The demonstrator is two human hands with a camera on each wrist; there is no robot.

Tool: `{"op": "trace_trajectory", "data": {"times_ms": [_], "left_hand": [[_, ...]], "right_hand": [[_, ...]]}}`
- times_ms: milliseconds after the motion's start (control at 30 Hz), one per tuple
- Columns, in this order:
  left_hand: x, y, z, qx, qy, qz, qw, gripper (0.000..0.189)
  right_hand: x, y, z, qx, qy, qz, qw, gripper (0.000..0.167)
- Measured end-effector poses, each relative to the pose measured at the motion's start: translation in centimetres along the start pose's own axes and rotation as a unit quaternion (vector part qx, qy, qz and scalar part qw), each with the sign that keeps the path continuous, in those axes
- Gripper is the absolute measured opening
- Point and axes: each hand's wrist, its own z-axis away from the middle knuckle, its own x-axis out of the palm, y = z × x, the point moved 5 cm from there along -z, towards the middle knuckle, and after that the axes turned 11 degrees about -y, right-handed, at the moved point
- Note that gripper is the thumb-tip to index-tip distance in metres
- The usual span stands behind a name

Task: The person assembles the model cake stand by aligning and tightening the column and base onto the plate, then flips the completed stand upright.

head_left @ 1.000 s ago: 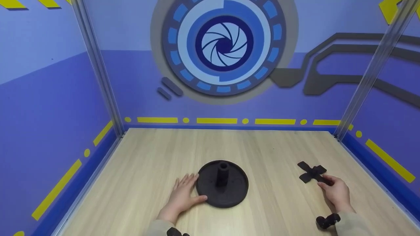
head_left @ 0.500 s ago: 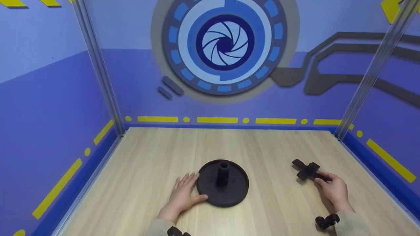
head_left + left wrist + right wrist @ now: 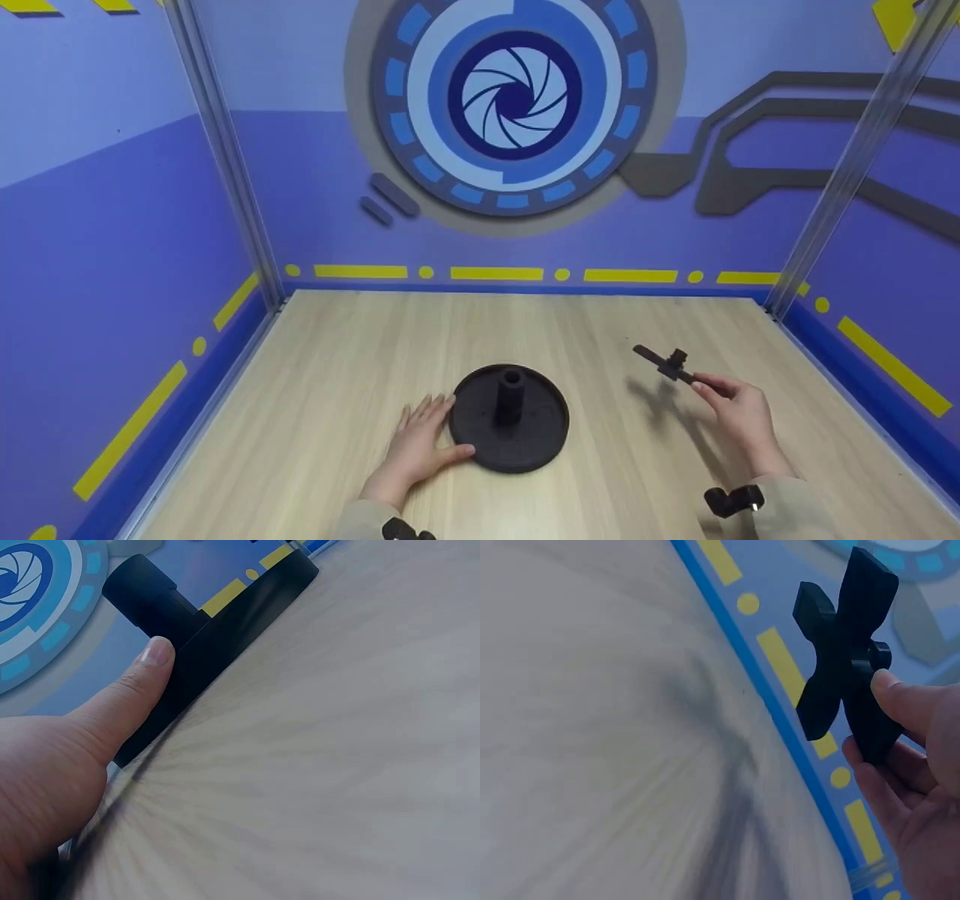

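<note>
A round black base (image 3: pixel 536 446) with a raised rim lies on the table, a hollow post (image 3: pixel 510 397) standing upright at its middle. My left hand (image 3: pixel 424 446) rests against the base's left edge, fingers spread and thumb on the rim; the left wrist view shows that thumb (image 3: pixel 131 694) touching the dark rim. Off to the right, my right hand (image 3: pixel 742 416) pinches one arm of a black cross-shaped piece (image 3: pixel 667 367) between thumb and fingers. The cross is lifted above the table and tilted, its short hub pointing up. In the right wrist view the four-armed cross (image 3: pixel 844 652) appears side-on.
The wooden table (image 3: pixel 360 337) is walled by blue printed panels (image 3: pixel 300 187) at the back and both sides. Metal posts (image 3: pixel 225 150) stand at the rear corners. Black wrist cameras (image 3: pixel 735 500) sit on both wrists.
My right hand has raised the cross-shaped piece off the table, moved it left and tilted it so it now shows edge-on. The left hand and the round base have stayed put.
</note>
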Motion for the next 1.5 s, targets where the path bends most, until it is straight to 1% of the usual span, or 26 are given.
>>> {"op": "trace_trajectory", "data": {"times_ms": [133, 300, 500, 600, 733, 933, 1033, 1200, 1400, 1500], "left_hand": [[0.0, 0.0, 0.0, -0.001, -0.003, 0.008, 1.0000, 0.101], [0.0, 0.0, 0.0, -0.004, -0.007, 0.007, 0.9999, 0.101], [0.0, 0.0, 0.0, -0.002, -0.004, 0.004, 1.0000, 0.101], [-0.1, 0.0, 0.0, -0.001, -0.004, 0.004, 1.0000, 0.100], [-0.1, 0.0, 0.0, -0.001, -0.002, 0.004, 1.0000, 0.100], [0.0, -0.1, 0.0, -0.004, -0.002, 0.004, 1.0000, 0.100], [0.0, -0.1, -0.1, -0.005, -0.002, 0.006, 1.0000, 0.099], [0.1, -0.1, 0.0, -0.005, -0.003, 0.014, 0.9999, 0.100], [0.0, -0.1, -0.1, 0.000, 0.000, 0.010, 1.0000, 0.099], [0.0, -0.1, -0.1, 0.003, 0.003, 0.009, 1.0000, 0.099]], "right_hand": [[0.5, -1.3, 0.1, -0.011, -0.017, -0.022, 0.9996, 0.048], [1.1, -2.5, 0.1, -0.020, -0.024, -0.063, 0.9975, 0.047], [1.7, -3.7, 0.0, -0.022, -0.047, -0.097, 0.9940, 0.050], [2.1, -4.4, 0.0, -0.023, -0.054, -0.123, 0.9907, 0.052], [2.8, -5.4, 0.0, -0.029, -0.061, -0.165, 0.9839, 0.052], [3.8, -7.2, 0.0, -0.047, -0.065, -0.228, 0.9705, 0.042], [4.4, -8.1, 0.0, -0.058, -0.075, -0.244, 0.9650, 0.039], [5.4, -9.8, -0.1, -0.072, -0.105, -0.261, 0.9570, 0.042], [6.8, -11.8, -0.5, -0.069, -0.118, -0.271, 0.9529, 0.035], [7.7, -12.8, -0.8, -0.073, -0.130, -0.291, 0.9452, 0.031]]}}
